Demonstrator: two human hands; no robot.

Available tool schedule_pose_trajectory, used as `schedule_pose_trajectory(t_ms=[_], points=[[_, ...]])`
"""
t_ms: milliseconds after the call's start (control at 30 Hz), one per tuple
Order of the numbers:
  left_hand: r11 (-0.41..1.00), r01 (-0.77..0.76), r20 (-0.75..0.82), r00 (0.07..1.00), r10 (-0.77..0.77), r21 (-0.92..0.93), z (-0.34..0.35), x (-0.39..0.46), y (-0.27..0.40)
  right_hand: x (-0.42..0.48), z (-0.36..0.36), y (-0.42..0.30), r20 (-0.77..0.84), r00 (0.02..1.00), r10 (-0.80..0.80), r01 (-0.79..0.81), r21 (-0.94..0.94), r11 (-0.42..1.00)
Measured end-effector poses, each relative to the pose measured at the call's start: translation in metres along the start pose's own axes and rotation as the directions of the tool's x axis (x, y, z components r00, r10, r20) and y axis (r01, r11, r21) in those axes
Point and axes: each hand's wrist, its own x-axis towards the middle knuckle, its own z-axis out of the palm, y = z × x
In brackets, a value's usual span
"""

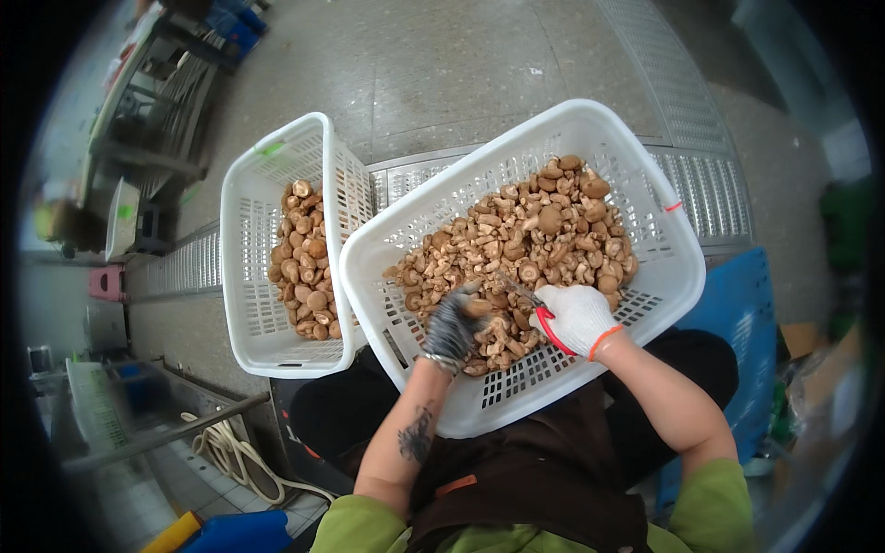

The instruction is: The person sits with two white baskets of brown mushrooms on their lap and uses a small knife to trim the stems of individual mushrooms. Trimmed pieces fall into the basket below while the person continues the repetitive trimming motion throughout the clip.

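Note:
A large white perforated plastic basket (664,304) leans over my lap, heaped with brown mushrooms (498,228) that look like shiitake, caps and stems mixed. My left hand (453,325), in a dark grey glove and blurred, is over the near left of the heap with a mushroom (477,308) in its fingers. Opposite it, my right hand (577,318) wears a white knit glove with an orange cuff and grips red-handled scissors (553,332). Their blades point up and left toward the heap, just right of my left hand; whether the blades are apart I cannot tell.
A second white basket (238,276) with mushroom caps (304,269) stands close on the left. Metal drain grating (705,193) crosses the floor beyond. A coiled hose (235,456) and a metal rail (166,432) lie lower left. Right of me is a blue plastic panel (733,332).

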Motion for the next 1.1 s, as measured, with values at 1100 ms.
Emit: schedule_pose_trajectory(t_ms=[1100], points=[[0.82, -0.261, 0.059, 0.961, 0.27, 0.51, 0.063, -0.063, 0.009, -0.027, -0.025, -0.014, -0.144, 0.985, -0.09, 0.081, -0.064, 0.995]])
